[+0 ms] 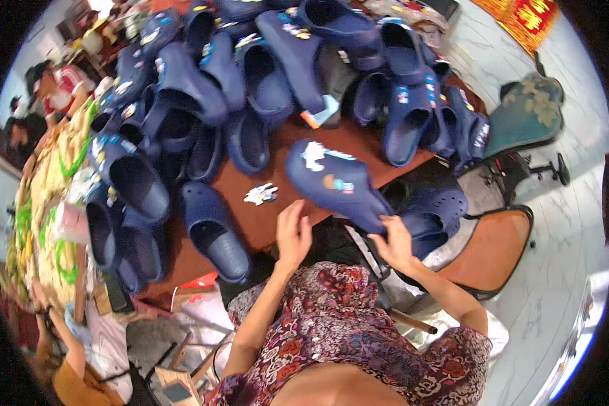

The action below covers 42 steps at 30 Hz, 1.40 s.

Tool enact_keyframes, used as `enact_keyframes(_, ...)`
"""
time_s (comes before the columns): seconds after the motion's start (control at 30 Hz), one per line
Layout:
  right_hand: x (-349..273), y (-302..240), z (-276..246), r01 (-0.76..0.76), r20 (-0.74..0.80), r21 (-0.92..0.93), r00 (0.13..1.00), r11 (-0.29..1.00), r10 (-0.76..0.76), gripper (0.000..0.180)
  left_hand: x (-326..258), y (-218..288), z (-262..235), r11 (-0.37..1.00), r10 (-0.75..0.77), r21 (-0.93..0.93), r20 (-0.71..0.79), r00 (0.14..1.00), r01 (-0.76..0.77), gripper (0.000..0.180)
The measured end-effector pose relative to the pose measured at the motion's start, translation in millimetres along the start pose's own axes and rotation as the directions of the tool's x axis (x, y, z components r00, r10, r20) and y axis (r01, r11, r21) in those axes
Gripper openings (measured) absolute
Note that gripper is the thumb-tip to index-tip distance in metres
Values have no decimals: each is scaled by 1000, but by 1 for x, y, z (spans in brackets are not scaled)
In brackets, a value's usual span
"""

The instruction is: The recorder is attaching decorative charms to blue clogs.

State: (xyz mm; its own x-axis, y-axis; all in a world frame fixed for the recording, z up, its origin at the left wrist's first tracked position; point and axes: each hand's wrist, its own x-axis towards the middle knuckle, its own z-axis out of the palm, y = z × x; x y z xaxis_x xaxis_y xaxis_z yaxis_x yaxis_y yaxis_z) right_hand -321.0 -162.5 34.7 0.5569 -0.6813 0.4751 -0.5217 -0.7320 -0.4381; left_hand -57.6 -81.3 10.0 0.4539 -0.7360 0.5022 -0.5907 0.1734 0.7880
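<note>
A navy foam clog (331, 181) with small white, brown and blue charms on its top is held over the brown table (277, 159). Its narrow heel end is pinched in my right hand (394, 243). My left hand (293, 235) is just below the clog at the table's near edge, fingers loosely bent and apart, with nothing visible in them. Between that hand and the piled shoes lies a small cluster of white and blue charms (260, 194). A plain navy clog (215, 233) without charms rests at the left of it.
Many navy clogs (267, 81) are heaped across the far and left table. More plain clogs (434, 215) sit in a bag at the right. A green chair (528, 111) and an orange-seated chair (490, 250) stand on the right. Other people (74, 365) work at the left.
</note>
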Motion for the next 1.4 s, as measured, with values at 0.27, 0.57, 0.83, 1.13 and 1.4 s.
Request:
enact_keyframes(0.27,47,-39,5,-22,149,-3,989,1000,22,33,-7,18,7,998,-55,-35,8,998,55,49)
enact_keyframes(0.57,85,20,-11,-238,-308,434,868,869,391,8,-3,26,18,994,24,105,28,999,-27,59)
enact_keyframes(0.83,55,295,-77,-635,-795,-226,559,739,237,20,-3,25,22,998,-8,65,56,998,4,52)
enact_keyframes(1.13,43,397,-106,-880,-776,228,94,417,623,27,-10,10,22,986,6,163,92,996,-21,49)
enact_keyframes(1.4,78,464,-110,-905,-638,368,-79,213,766,43,-12,11,18,956,0,293,116,993,-35,54)
